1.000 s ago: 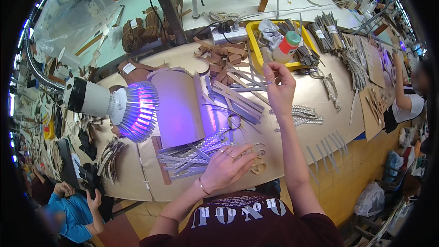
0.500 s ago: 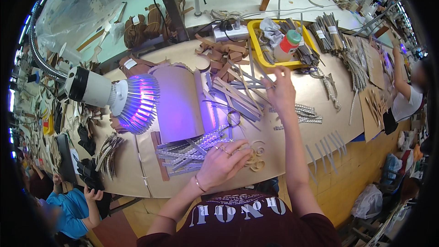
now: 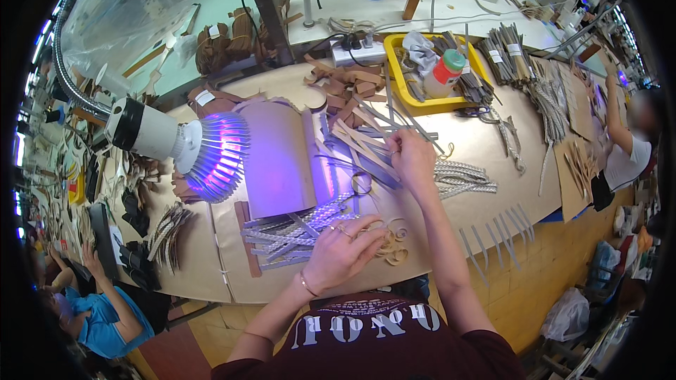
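My left hand [image 3: 343, 252] rests at the near edge of the table with its fingers bent inward. Curled tan strips [image 3: 396, 248] lie against its fingertips, and silver braided strips [image 3: 285, 233] are beside it; what the fingers hold is hidden. My right hand [image 3: 414, 157] is at the right end of a loose pile of flat grey and tan strips [image 3: 362, 148]. Its thumb and fingers are pinched together, and whatever is between them is too small to name. Just right of that hand lies a bundle of silver braided strips [image 3: 468, 177].
A finned lamp [image 3: 218, 155] glows violet over a curved brown panel [image 3: 278, 162]. Behind my right hand stands a yellow basket [image 3: 422, 107] holding a green-capped bottle [image 3: 445, 74]. Short grey strips [image 3: 500, 236] hang at the near right edge. Other people sit at both sides.
My right hand has come down and left, from near the yellow basket to the strip pile. My left hand has stayed put. The person at left has raised an arm.
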Action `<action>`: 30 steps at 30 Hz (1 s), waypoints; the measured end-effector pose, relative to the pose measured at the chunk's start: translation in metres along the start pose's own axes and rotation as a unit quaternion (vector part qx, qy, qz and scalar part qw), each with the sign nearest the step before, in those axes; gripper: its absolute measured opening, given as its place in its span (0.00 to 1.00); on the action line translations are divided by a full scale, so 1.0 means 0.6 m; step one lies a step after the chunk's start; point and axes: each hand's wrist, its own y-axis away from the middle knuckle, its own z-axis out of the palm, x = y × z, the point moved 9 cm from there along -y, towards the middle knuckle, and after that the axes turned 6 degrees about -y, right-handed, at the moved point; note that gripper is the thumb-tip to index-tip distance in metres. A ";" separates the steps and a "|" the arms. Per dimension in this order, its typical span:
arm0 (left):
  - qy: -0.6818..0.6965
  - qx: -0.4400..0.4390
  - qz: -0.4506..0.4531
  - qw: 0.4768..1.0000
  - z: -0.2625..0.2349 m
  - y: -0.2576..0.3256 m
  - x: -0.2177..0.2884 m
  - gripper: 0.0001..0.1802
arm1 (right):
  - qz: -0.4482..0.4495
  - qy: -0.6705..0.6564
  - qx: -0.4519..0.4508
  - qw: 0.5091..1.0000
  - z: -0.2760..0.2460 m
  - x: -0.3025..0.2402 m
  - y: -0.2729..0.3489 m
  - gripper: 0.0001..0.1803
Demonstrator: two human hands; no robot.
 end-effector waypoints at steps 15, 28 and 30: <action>0.485 0.168 -0.257 0.819 -0.013 -0.040 -0.086 0.13 | -0.032 -0.410 -0.238 0.880 -0.103 -0.115 0.173 0.08; 0.056 0.263 0.076 0.960 -0.093 -0.064 0.036 0.18 | -0.037 -0.467 -0.036 0.883 -0.213 -0.155 0.189 0.05; 0.034 0.254 0.094 0.962 -0.091 -0.063 0.046 0.18 | -0.040 -0.471 -0.034 0.881 -0.213 -0.161 0.189 0.05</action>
